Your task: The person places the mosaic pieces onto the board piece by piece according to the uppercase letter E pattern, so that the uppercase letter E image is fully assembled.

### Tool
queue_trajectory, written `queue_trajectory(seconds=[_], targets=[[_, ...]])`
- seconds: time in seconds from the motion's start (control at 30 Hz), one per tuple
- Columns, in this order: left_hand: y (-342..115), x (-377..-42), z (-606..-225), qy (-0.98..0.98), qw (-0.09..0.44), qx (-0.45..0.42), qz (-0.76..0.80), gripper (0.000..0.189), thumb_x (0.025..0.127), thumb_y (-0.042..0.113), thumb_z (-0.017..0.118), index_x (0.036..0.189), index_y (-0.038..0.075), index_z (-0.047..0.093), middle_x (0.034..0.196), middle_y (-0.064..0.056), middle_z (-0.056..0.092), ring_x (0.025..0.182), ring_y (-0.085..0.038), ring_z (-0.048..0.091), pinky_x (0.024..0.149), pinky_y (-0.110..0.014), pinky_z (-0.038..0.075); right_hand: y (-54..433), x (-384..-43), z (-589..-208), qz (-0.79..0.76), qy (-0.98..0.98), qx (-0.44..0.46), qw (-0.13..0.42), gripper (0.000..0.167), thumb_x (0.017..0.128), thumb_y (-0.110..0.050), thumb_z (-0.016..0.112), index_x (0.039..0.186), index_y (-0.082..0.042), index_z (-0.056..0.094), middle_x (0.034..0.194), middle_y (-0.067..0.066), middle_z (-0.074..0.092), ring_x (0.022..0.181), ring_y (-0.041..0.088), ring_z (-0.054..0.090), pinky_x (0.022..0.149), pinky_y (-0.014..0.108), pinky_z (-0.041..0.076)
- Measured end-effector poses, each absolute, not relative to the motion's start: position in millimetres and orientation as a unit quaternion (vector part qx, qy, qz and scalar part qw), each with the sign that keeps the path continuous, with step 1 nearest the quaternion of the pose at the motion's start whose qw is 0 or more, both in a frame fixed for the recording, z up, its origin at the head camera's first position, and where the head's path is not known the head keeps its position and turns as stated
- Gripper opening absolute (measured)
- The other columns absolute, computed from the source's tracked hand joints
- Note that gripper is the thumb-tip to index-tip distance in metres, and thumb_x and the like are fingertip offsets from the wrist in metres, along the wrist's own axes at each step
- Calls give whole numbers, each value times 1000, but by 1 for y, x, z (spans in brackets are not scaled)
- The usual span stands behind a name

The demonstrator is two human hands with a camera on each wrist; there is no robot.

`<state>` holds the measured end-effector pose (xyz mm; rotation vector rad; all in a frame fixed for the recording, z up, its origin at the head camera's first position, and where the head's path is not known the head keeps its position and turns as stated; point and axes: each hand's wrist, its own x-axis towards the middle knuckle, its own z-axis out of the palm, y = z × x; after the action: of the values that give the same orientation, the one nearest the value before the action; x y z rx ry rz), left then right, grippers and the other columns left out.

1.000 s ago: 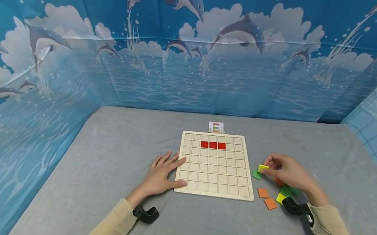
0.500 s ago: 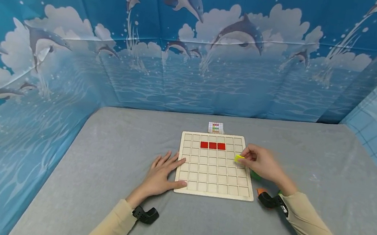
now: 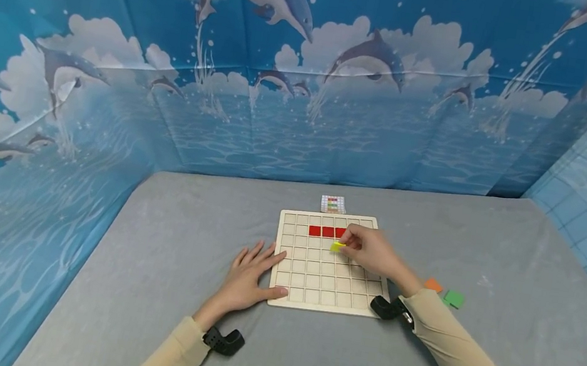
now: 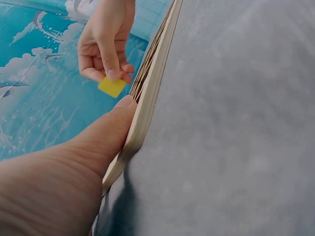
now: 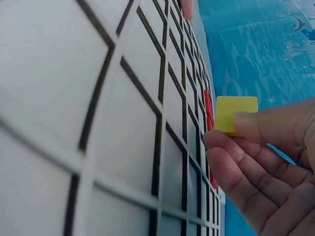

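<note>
A pale wooden grid board (image 3: 307, 280) lies on the grey cloth, with three red square tiles (image 3: 327, 232) side by side in a row near its far edge. My right hand (image 3: 371, 250) pinches a yellow square tile (image 3: 337, 248) between thumb and fingers, above the board just nearer than the red row. In the right wrist view the yellow tile (image 5: 236, 114) is raised off the grid. My left hand (image 3: 249, 279) rests with spread fingers on the board's left edge; its thumb (image 4: 110, 125) lies along the rim in the left wrist view.
A small card (image 3: 333, 204) printed with a coloured grid lies behind the board. Right of the board, an orange tile (image 3: 433, 285) and green tiles (image 3: 454, 299) show beside the right forearm, which hides others. A blue dolphin curtain (image 3: 278, 130) stands behind the table.
My right hand has carried the yellow tile leftward from the loose tiles, over the board's right edge, to near the red row. The left hand has stayed on the board.
</note>
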<state>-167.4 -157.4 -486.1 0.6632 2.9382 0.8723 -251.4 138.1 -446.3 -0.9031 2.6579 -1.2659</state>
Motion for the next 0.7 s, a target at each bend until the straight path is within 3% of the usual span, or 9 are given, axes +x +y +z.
queue_trajectory(seconds=[0.7], targets=[[-157, -166, -488, 941, 0, 204, 269, 76, 84, 58, 62, 148, 24, 37, 154, -6, 25, 142, -29, 9, 109, -53, 2, 107, -259, -452, -420, 868, -263, 1, 7, 83, 2, 70, 85, -4, 66, 76, -1, 61, 69, 14, 57, 65, 30, 48]])
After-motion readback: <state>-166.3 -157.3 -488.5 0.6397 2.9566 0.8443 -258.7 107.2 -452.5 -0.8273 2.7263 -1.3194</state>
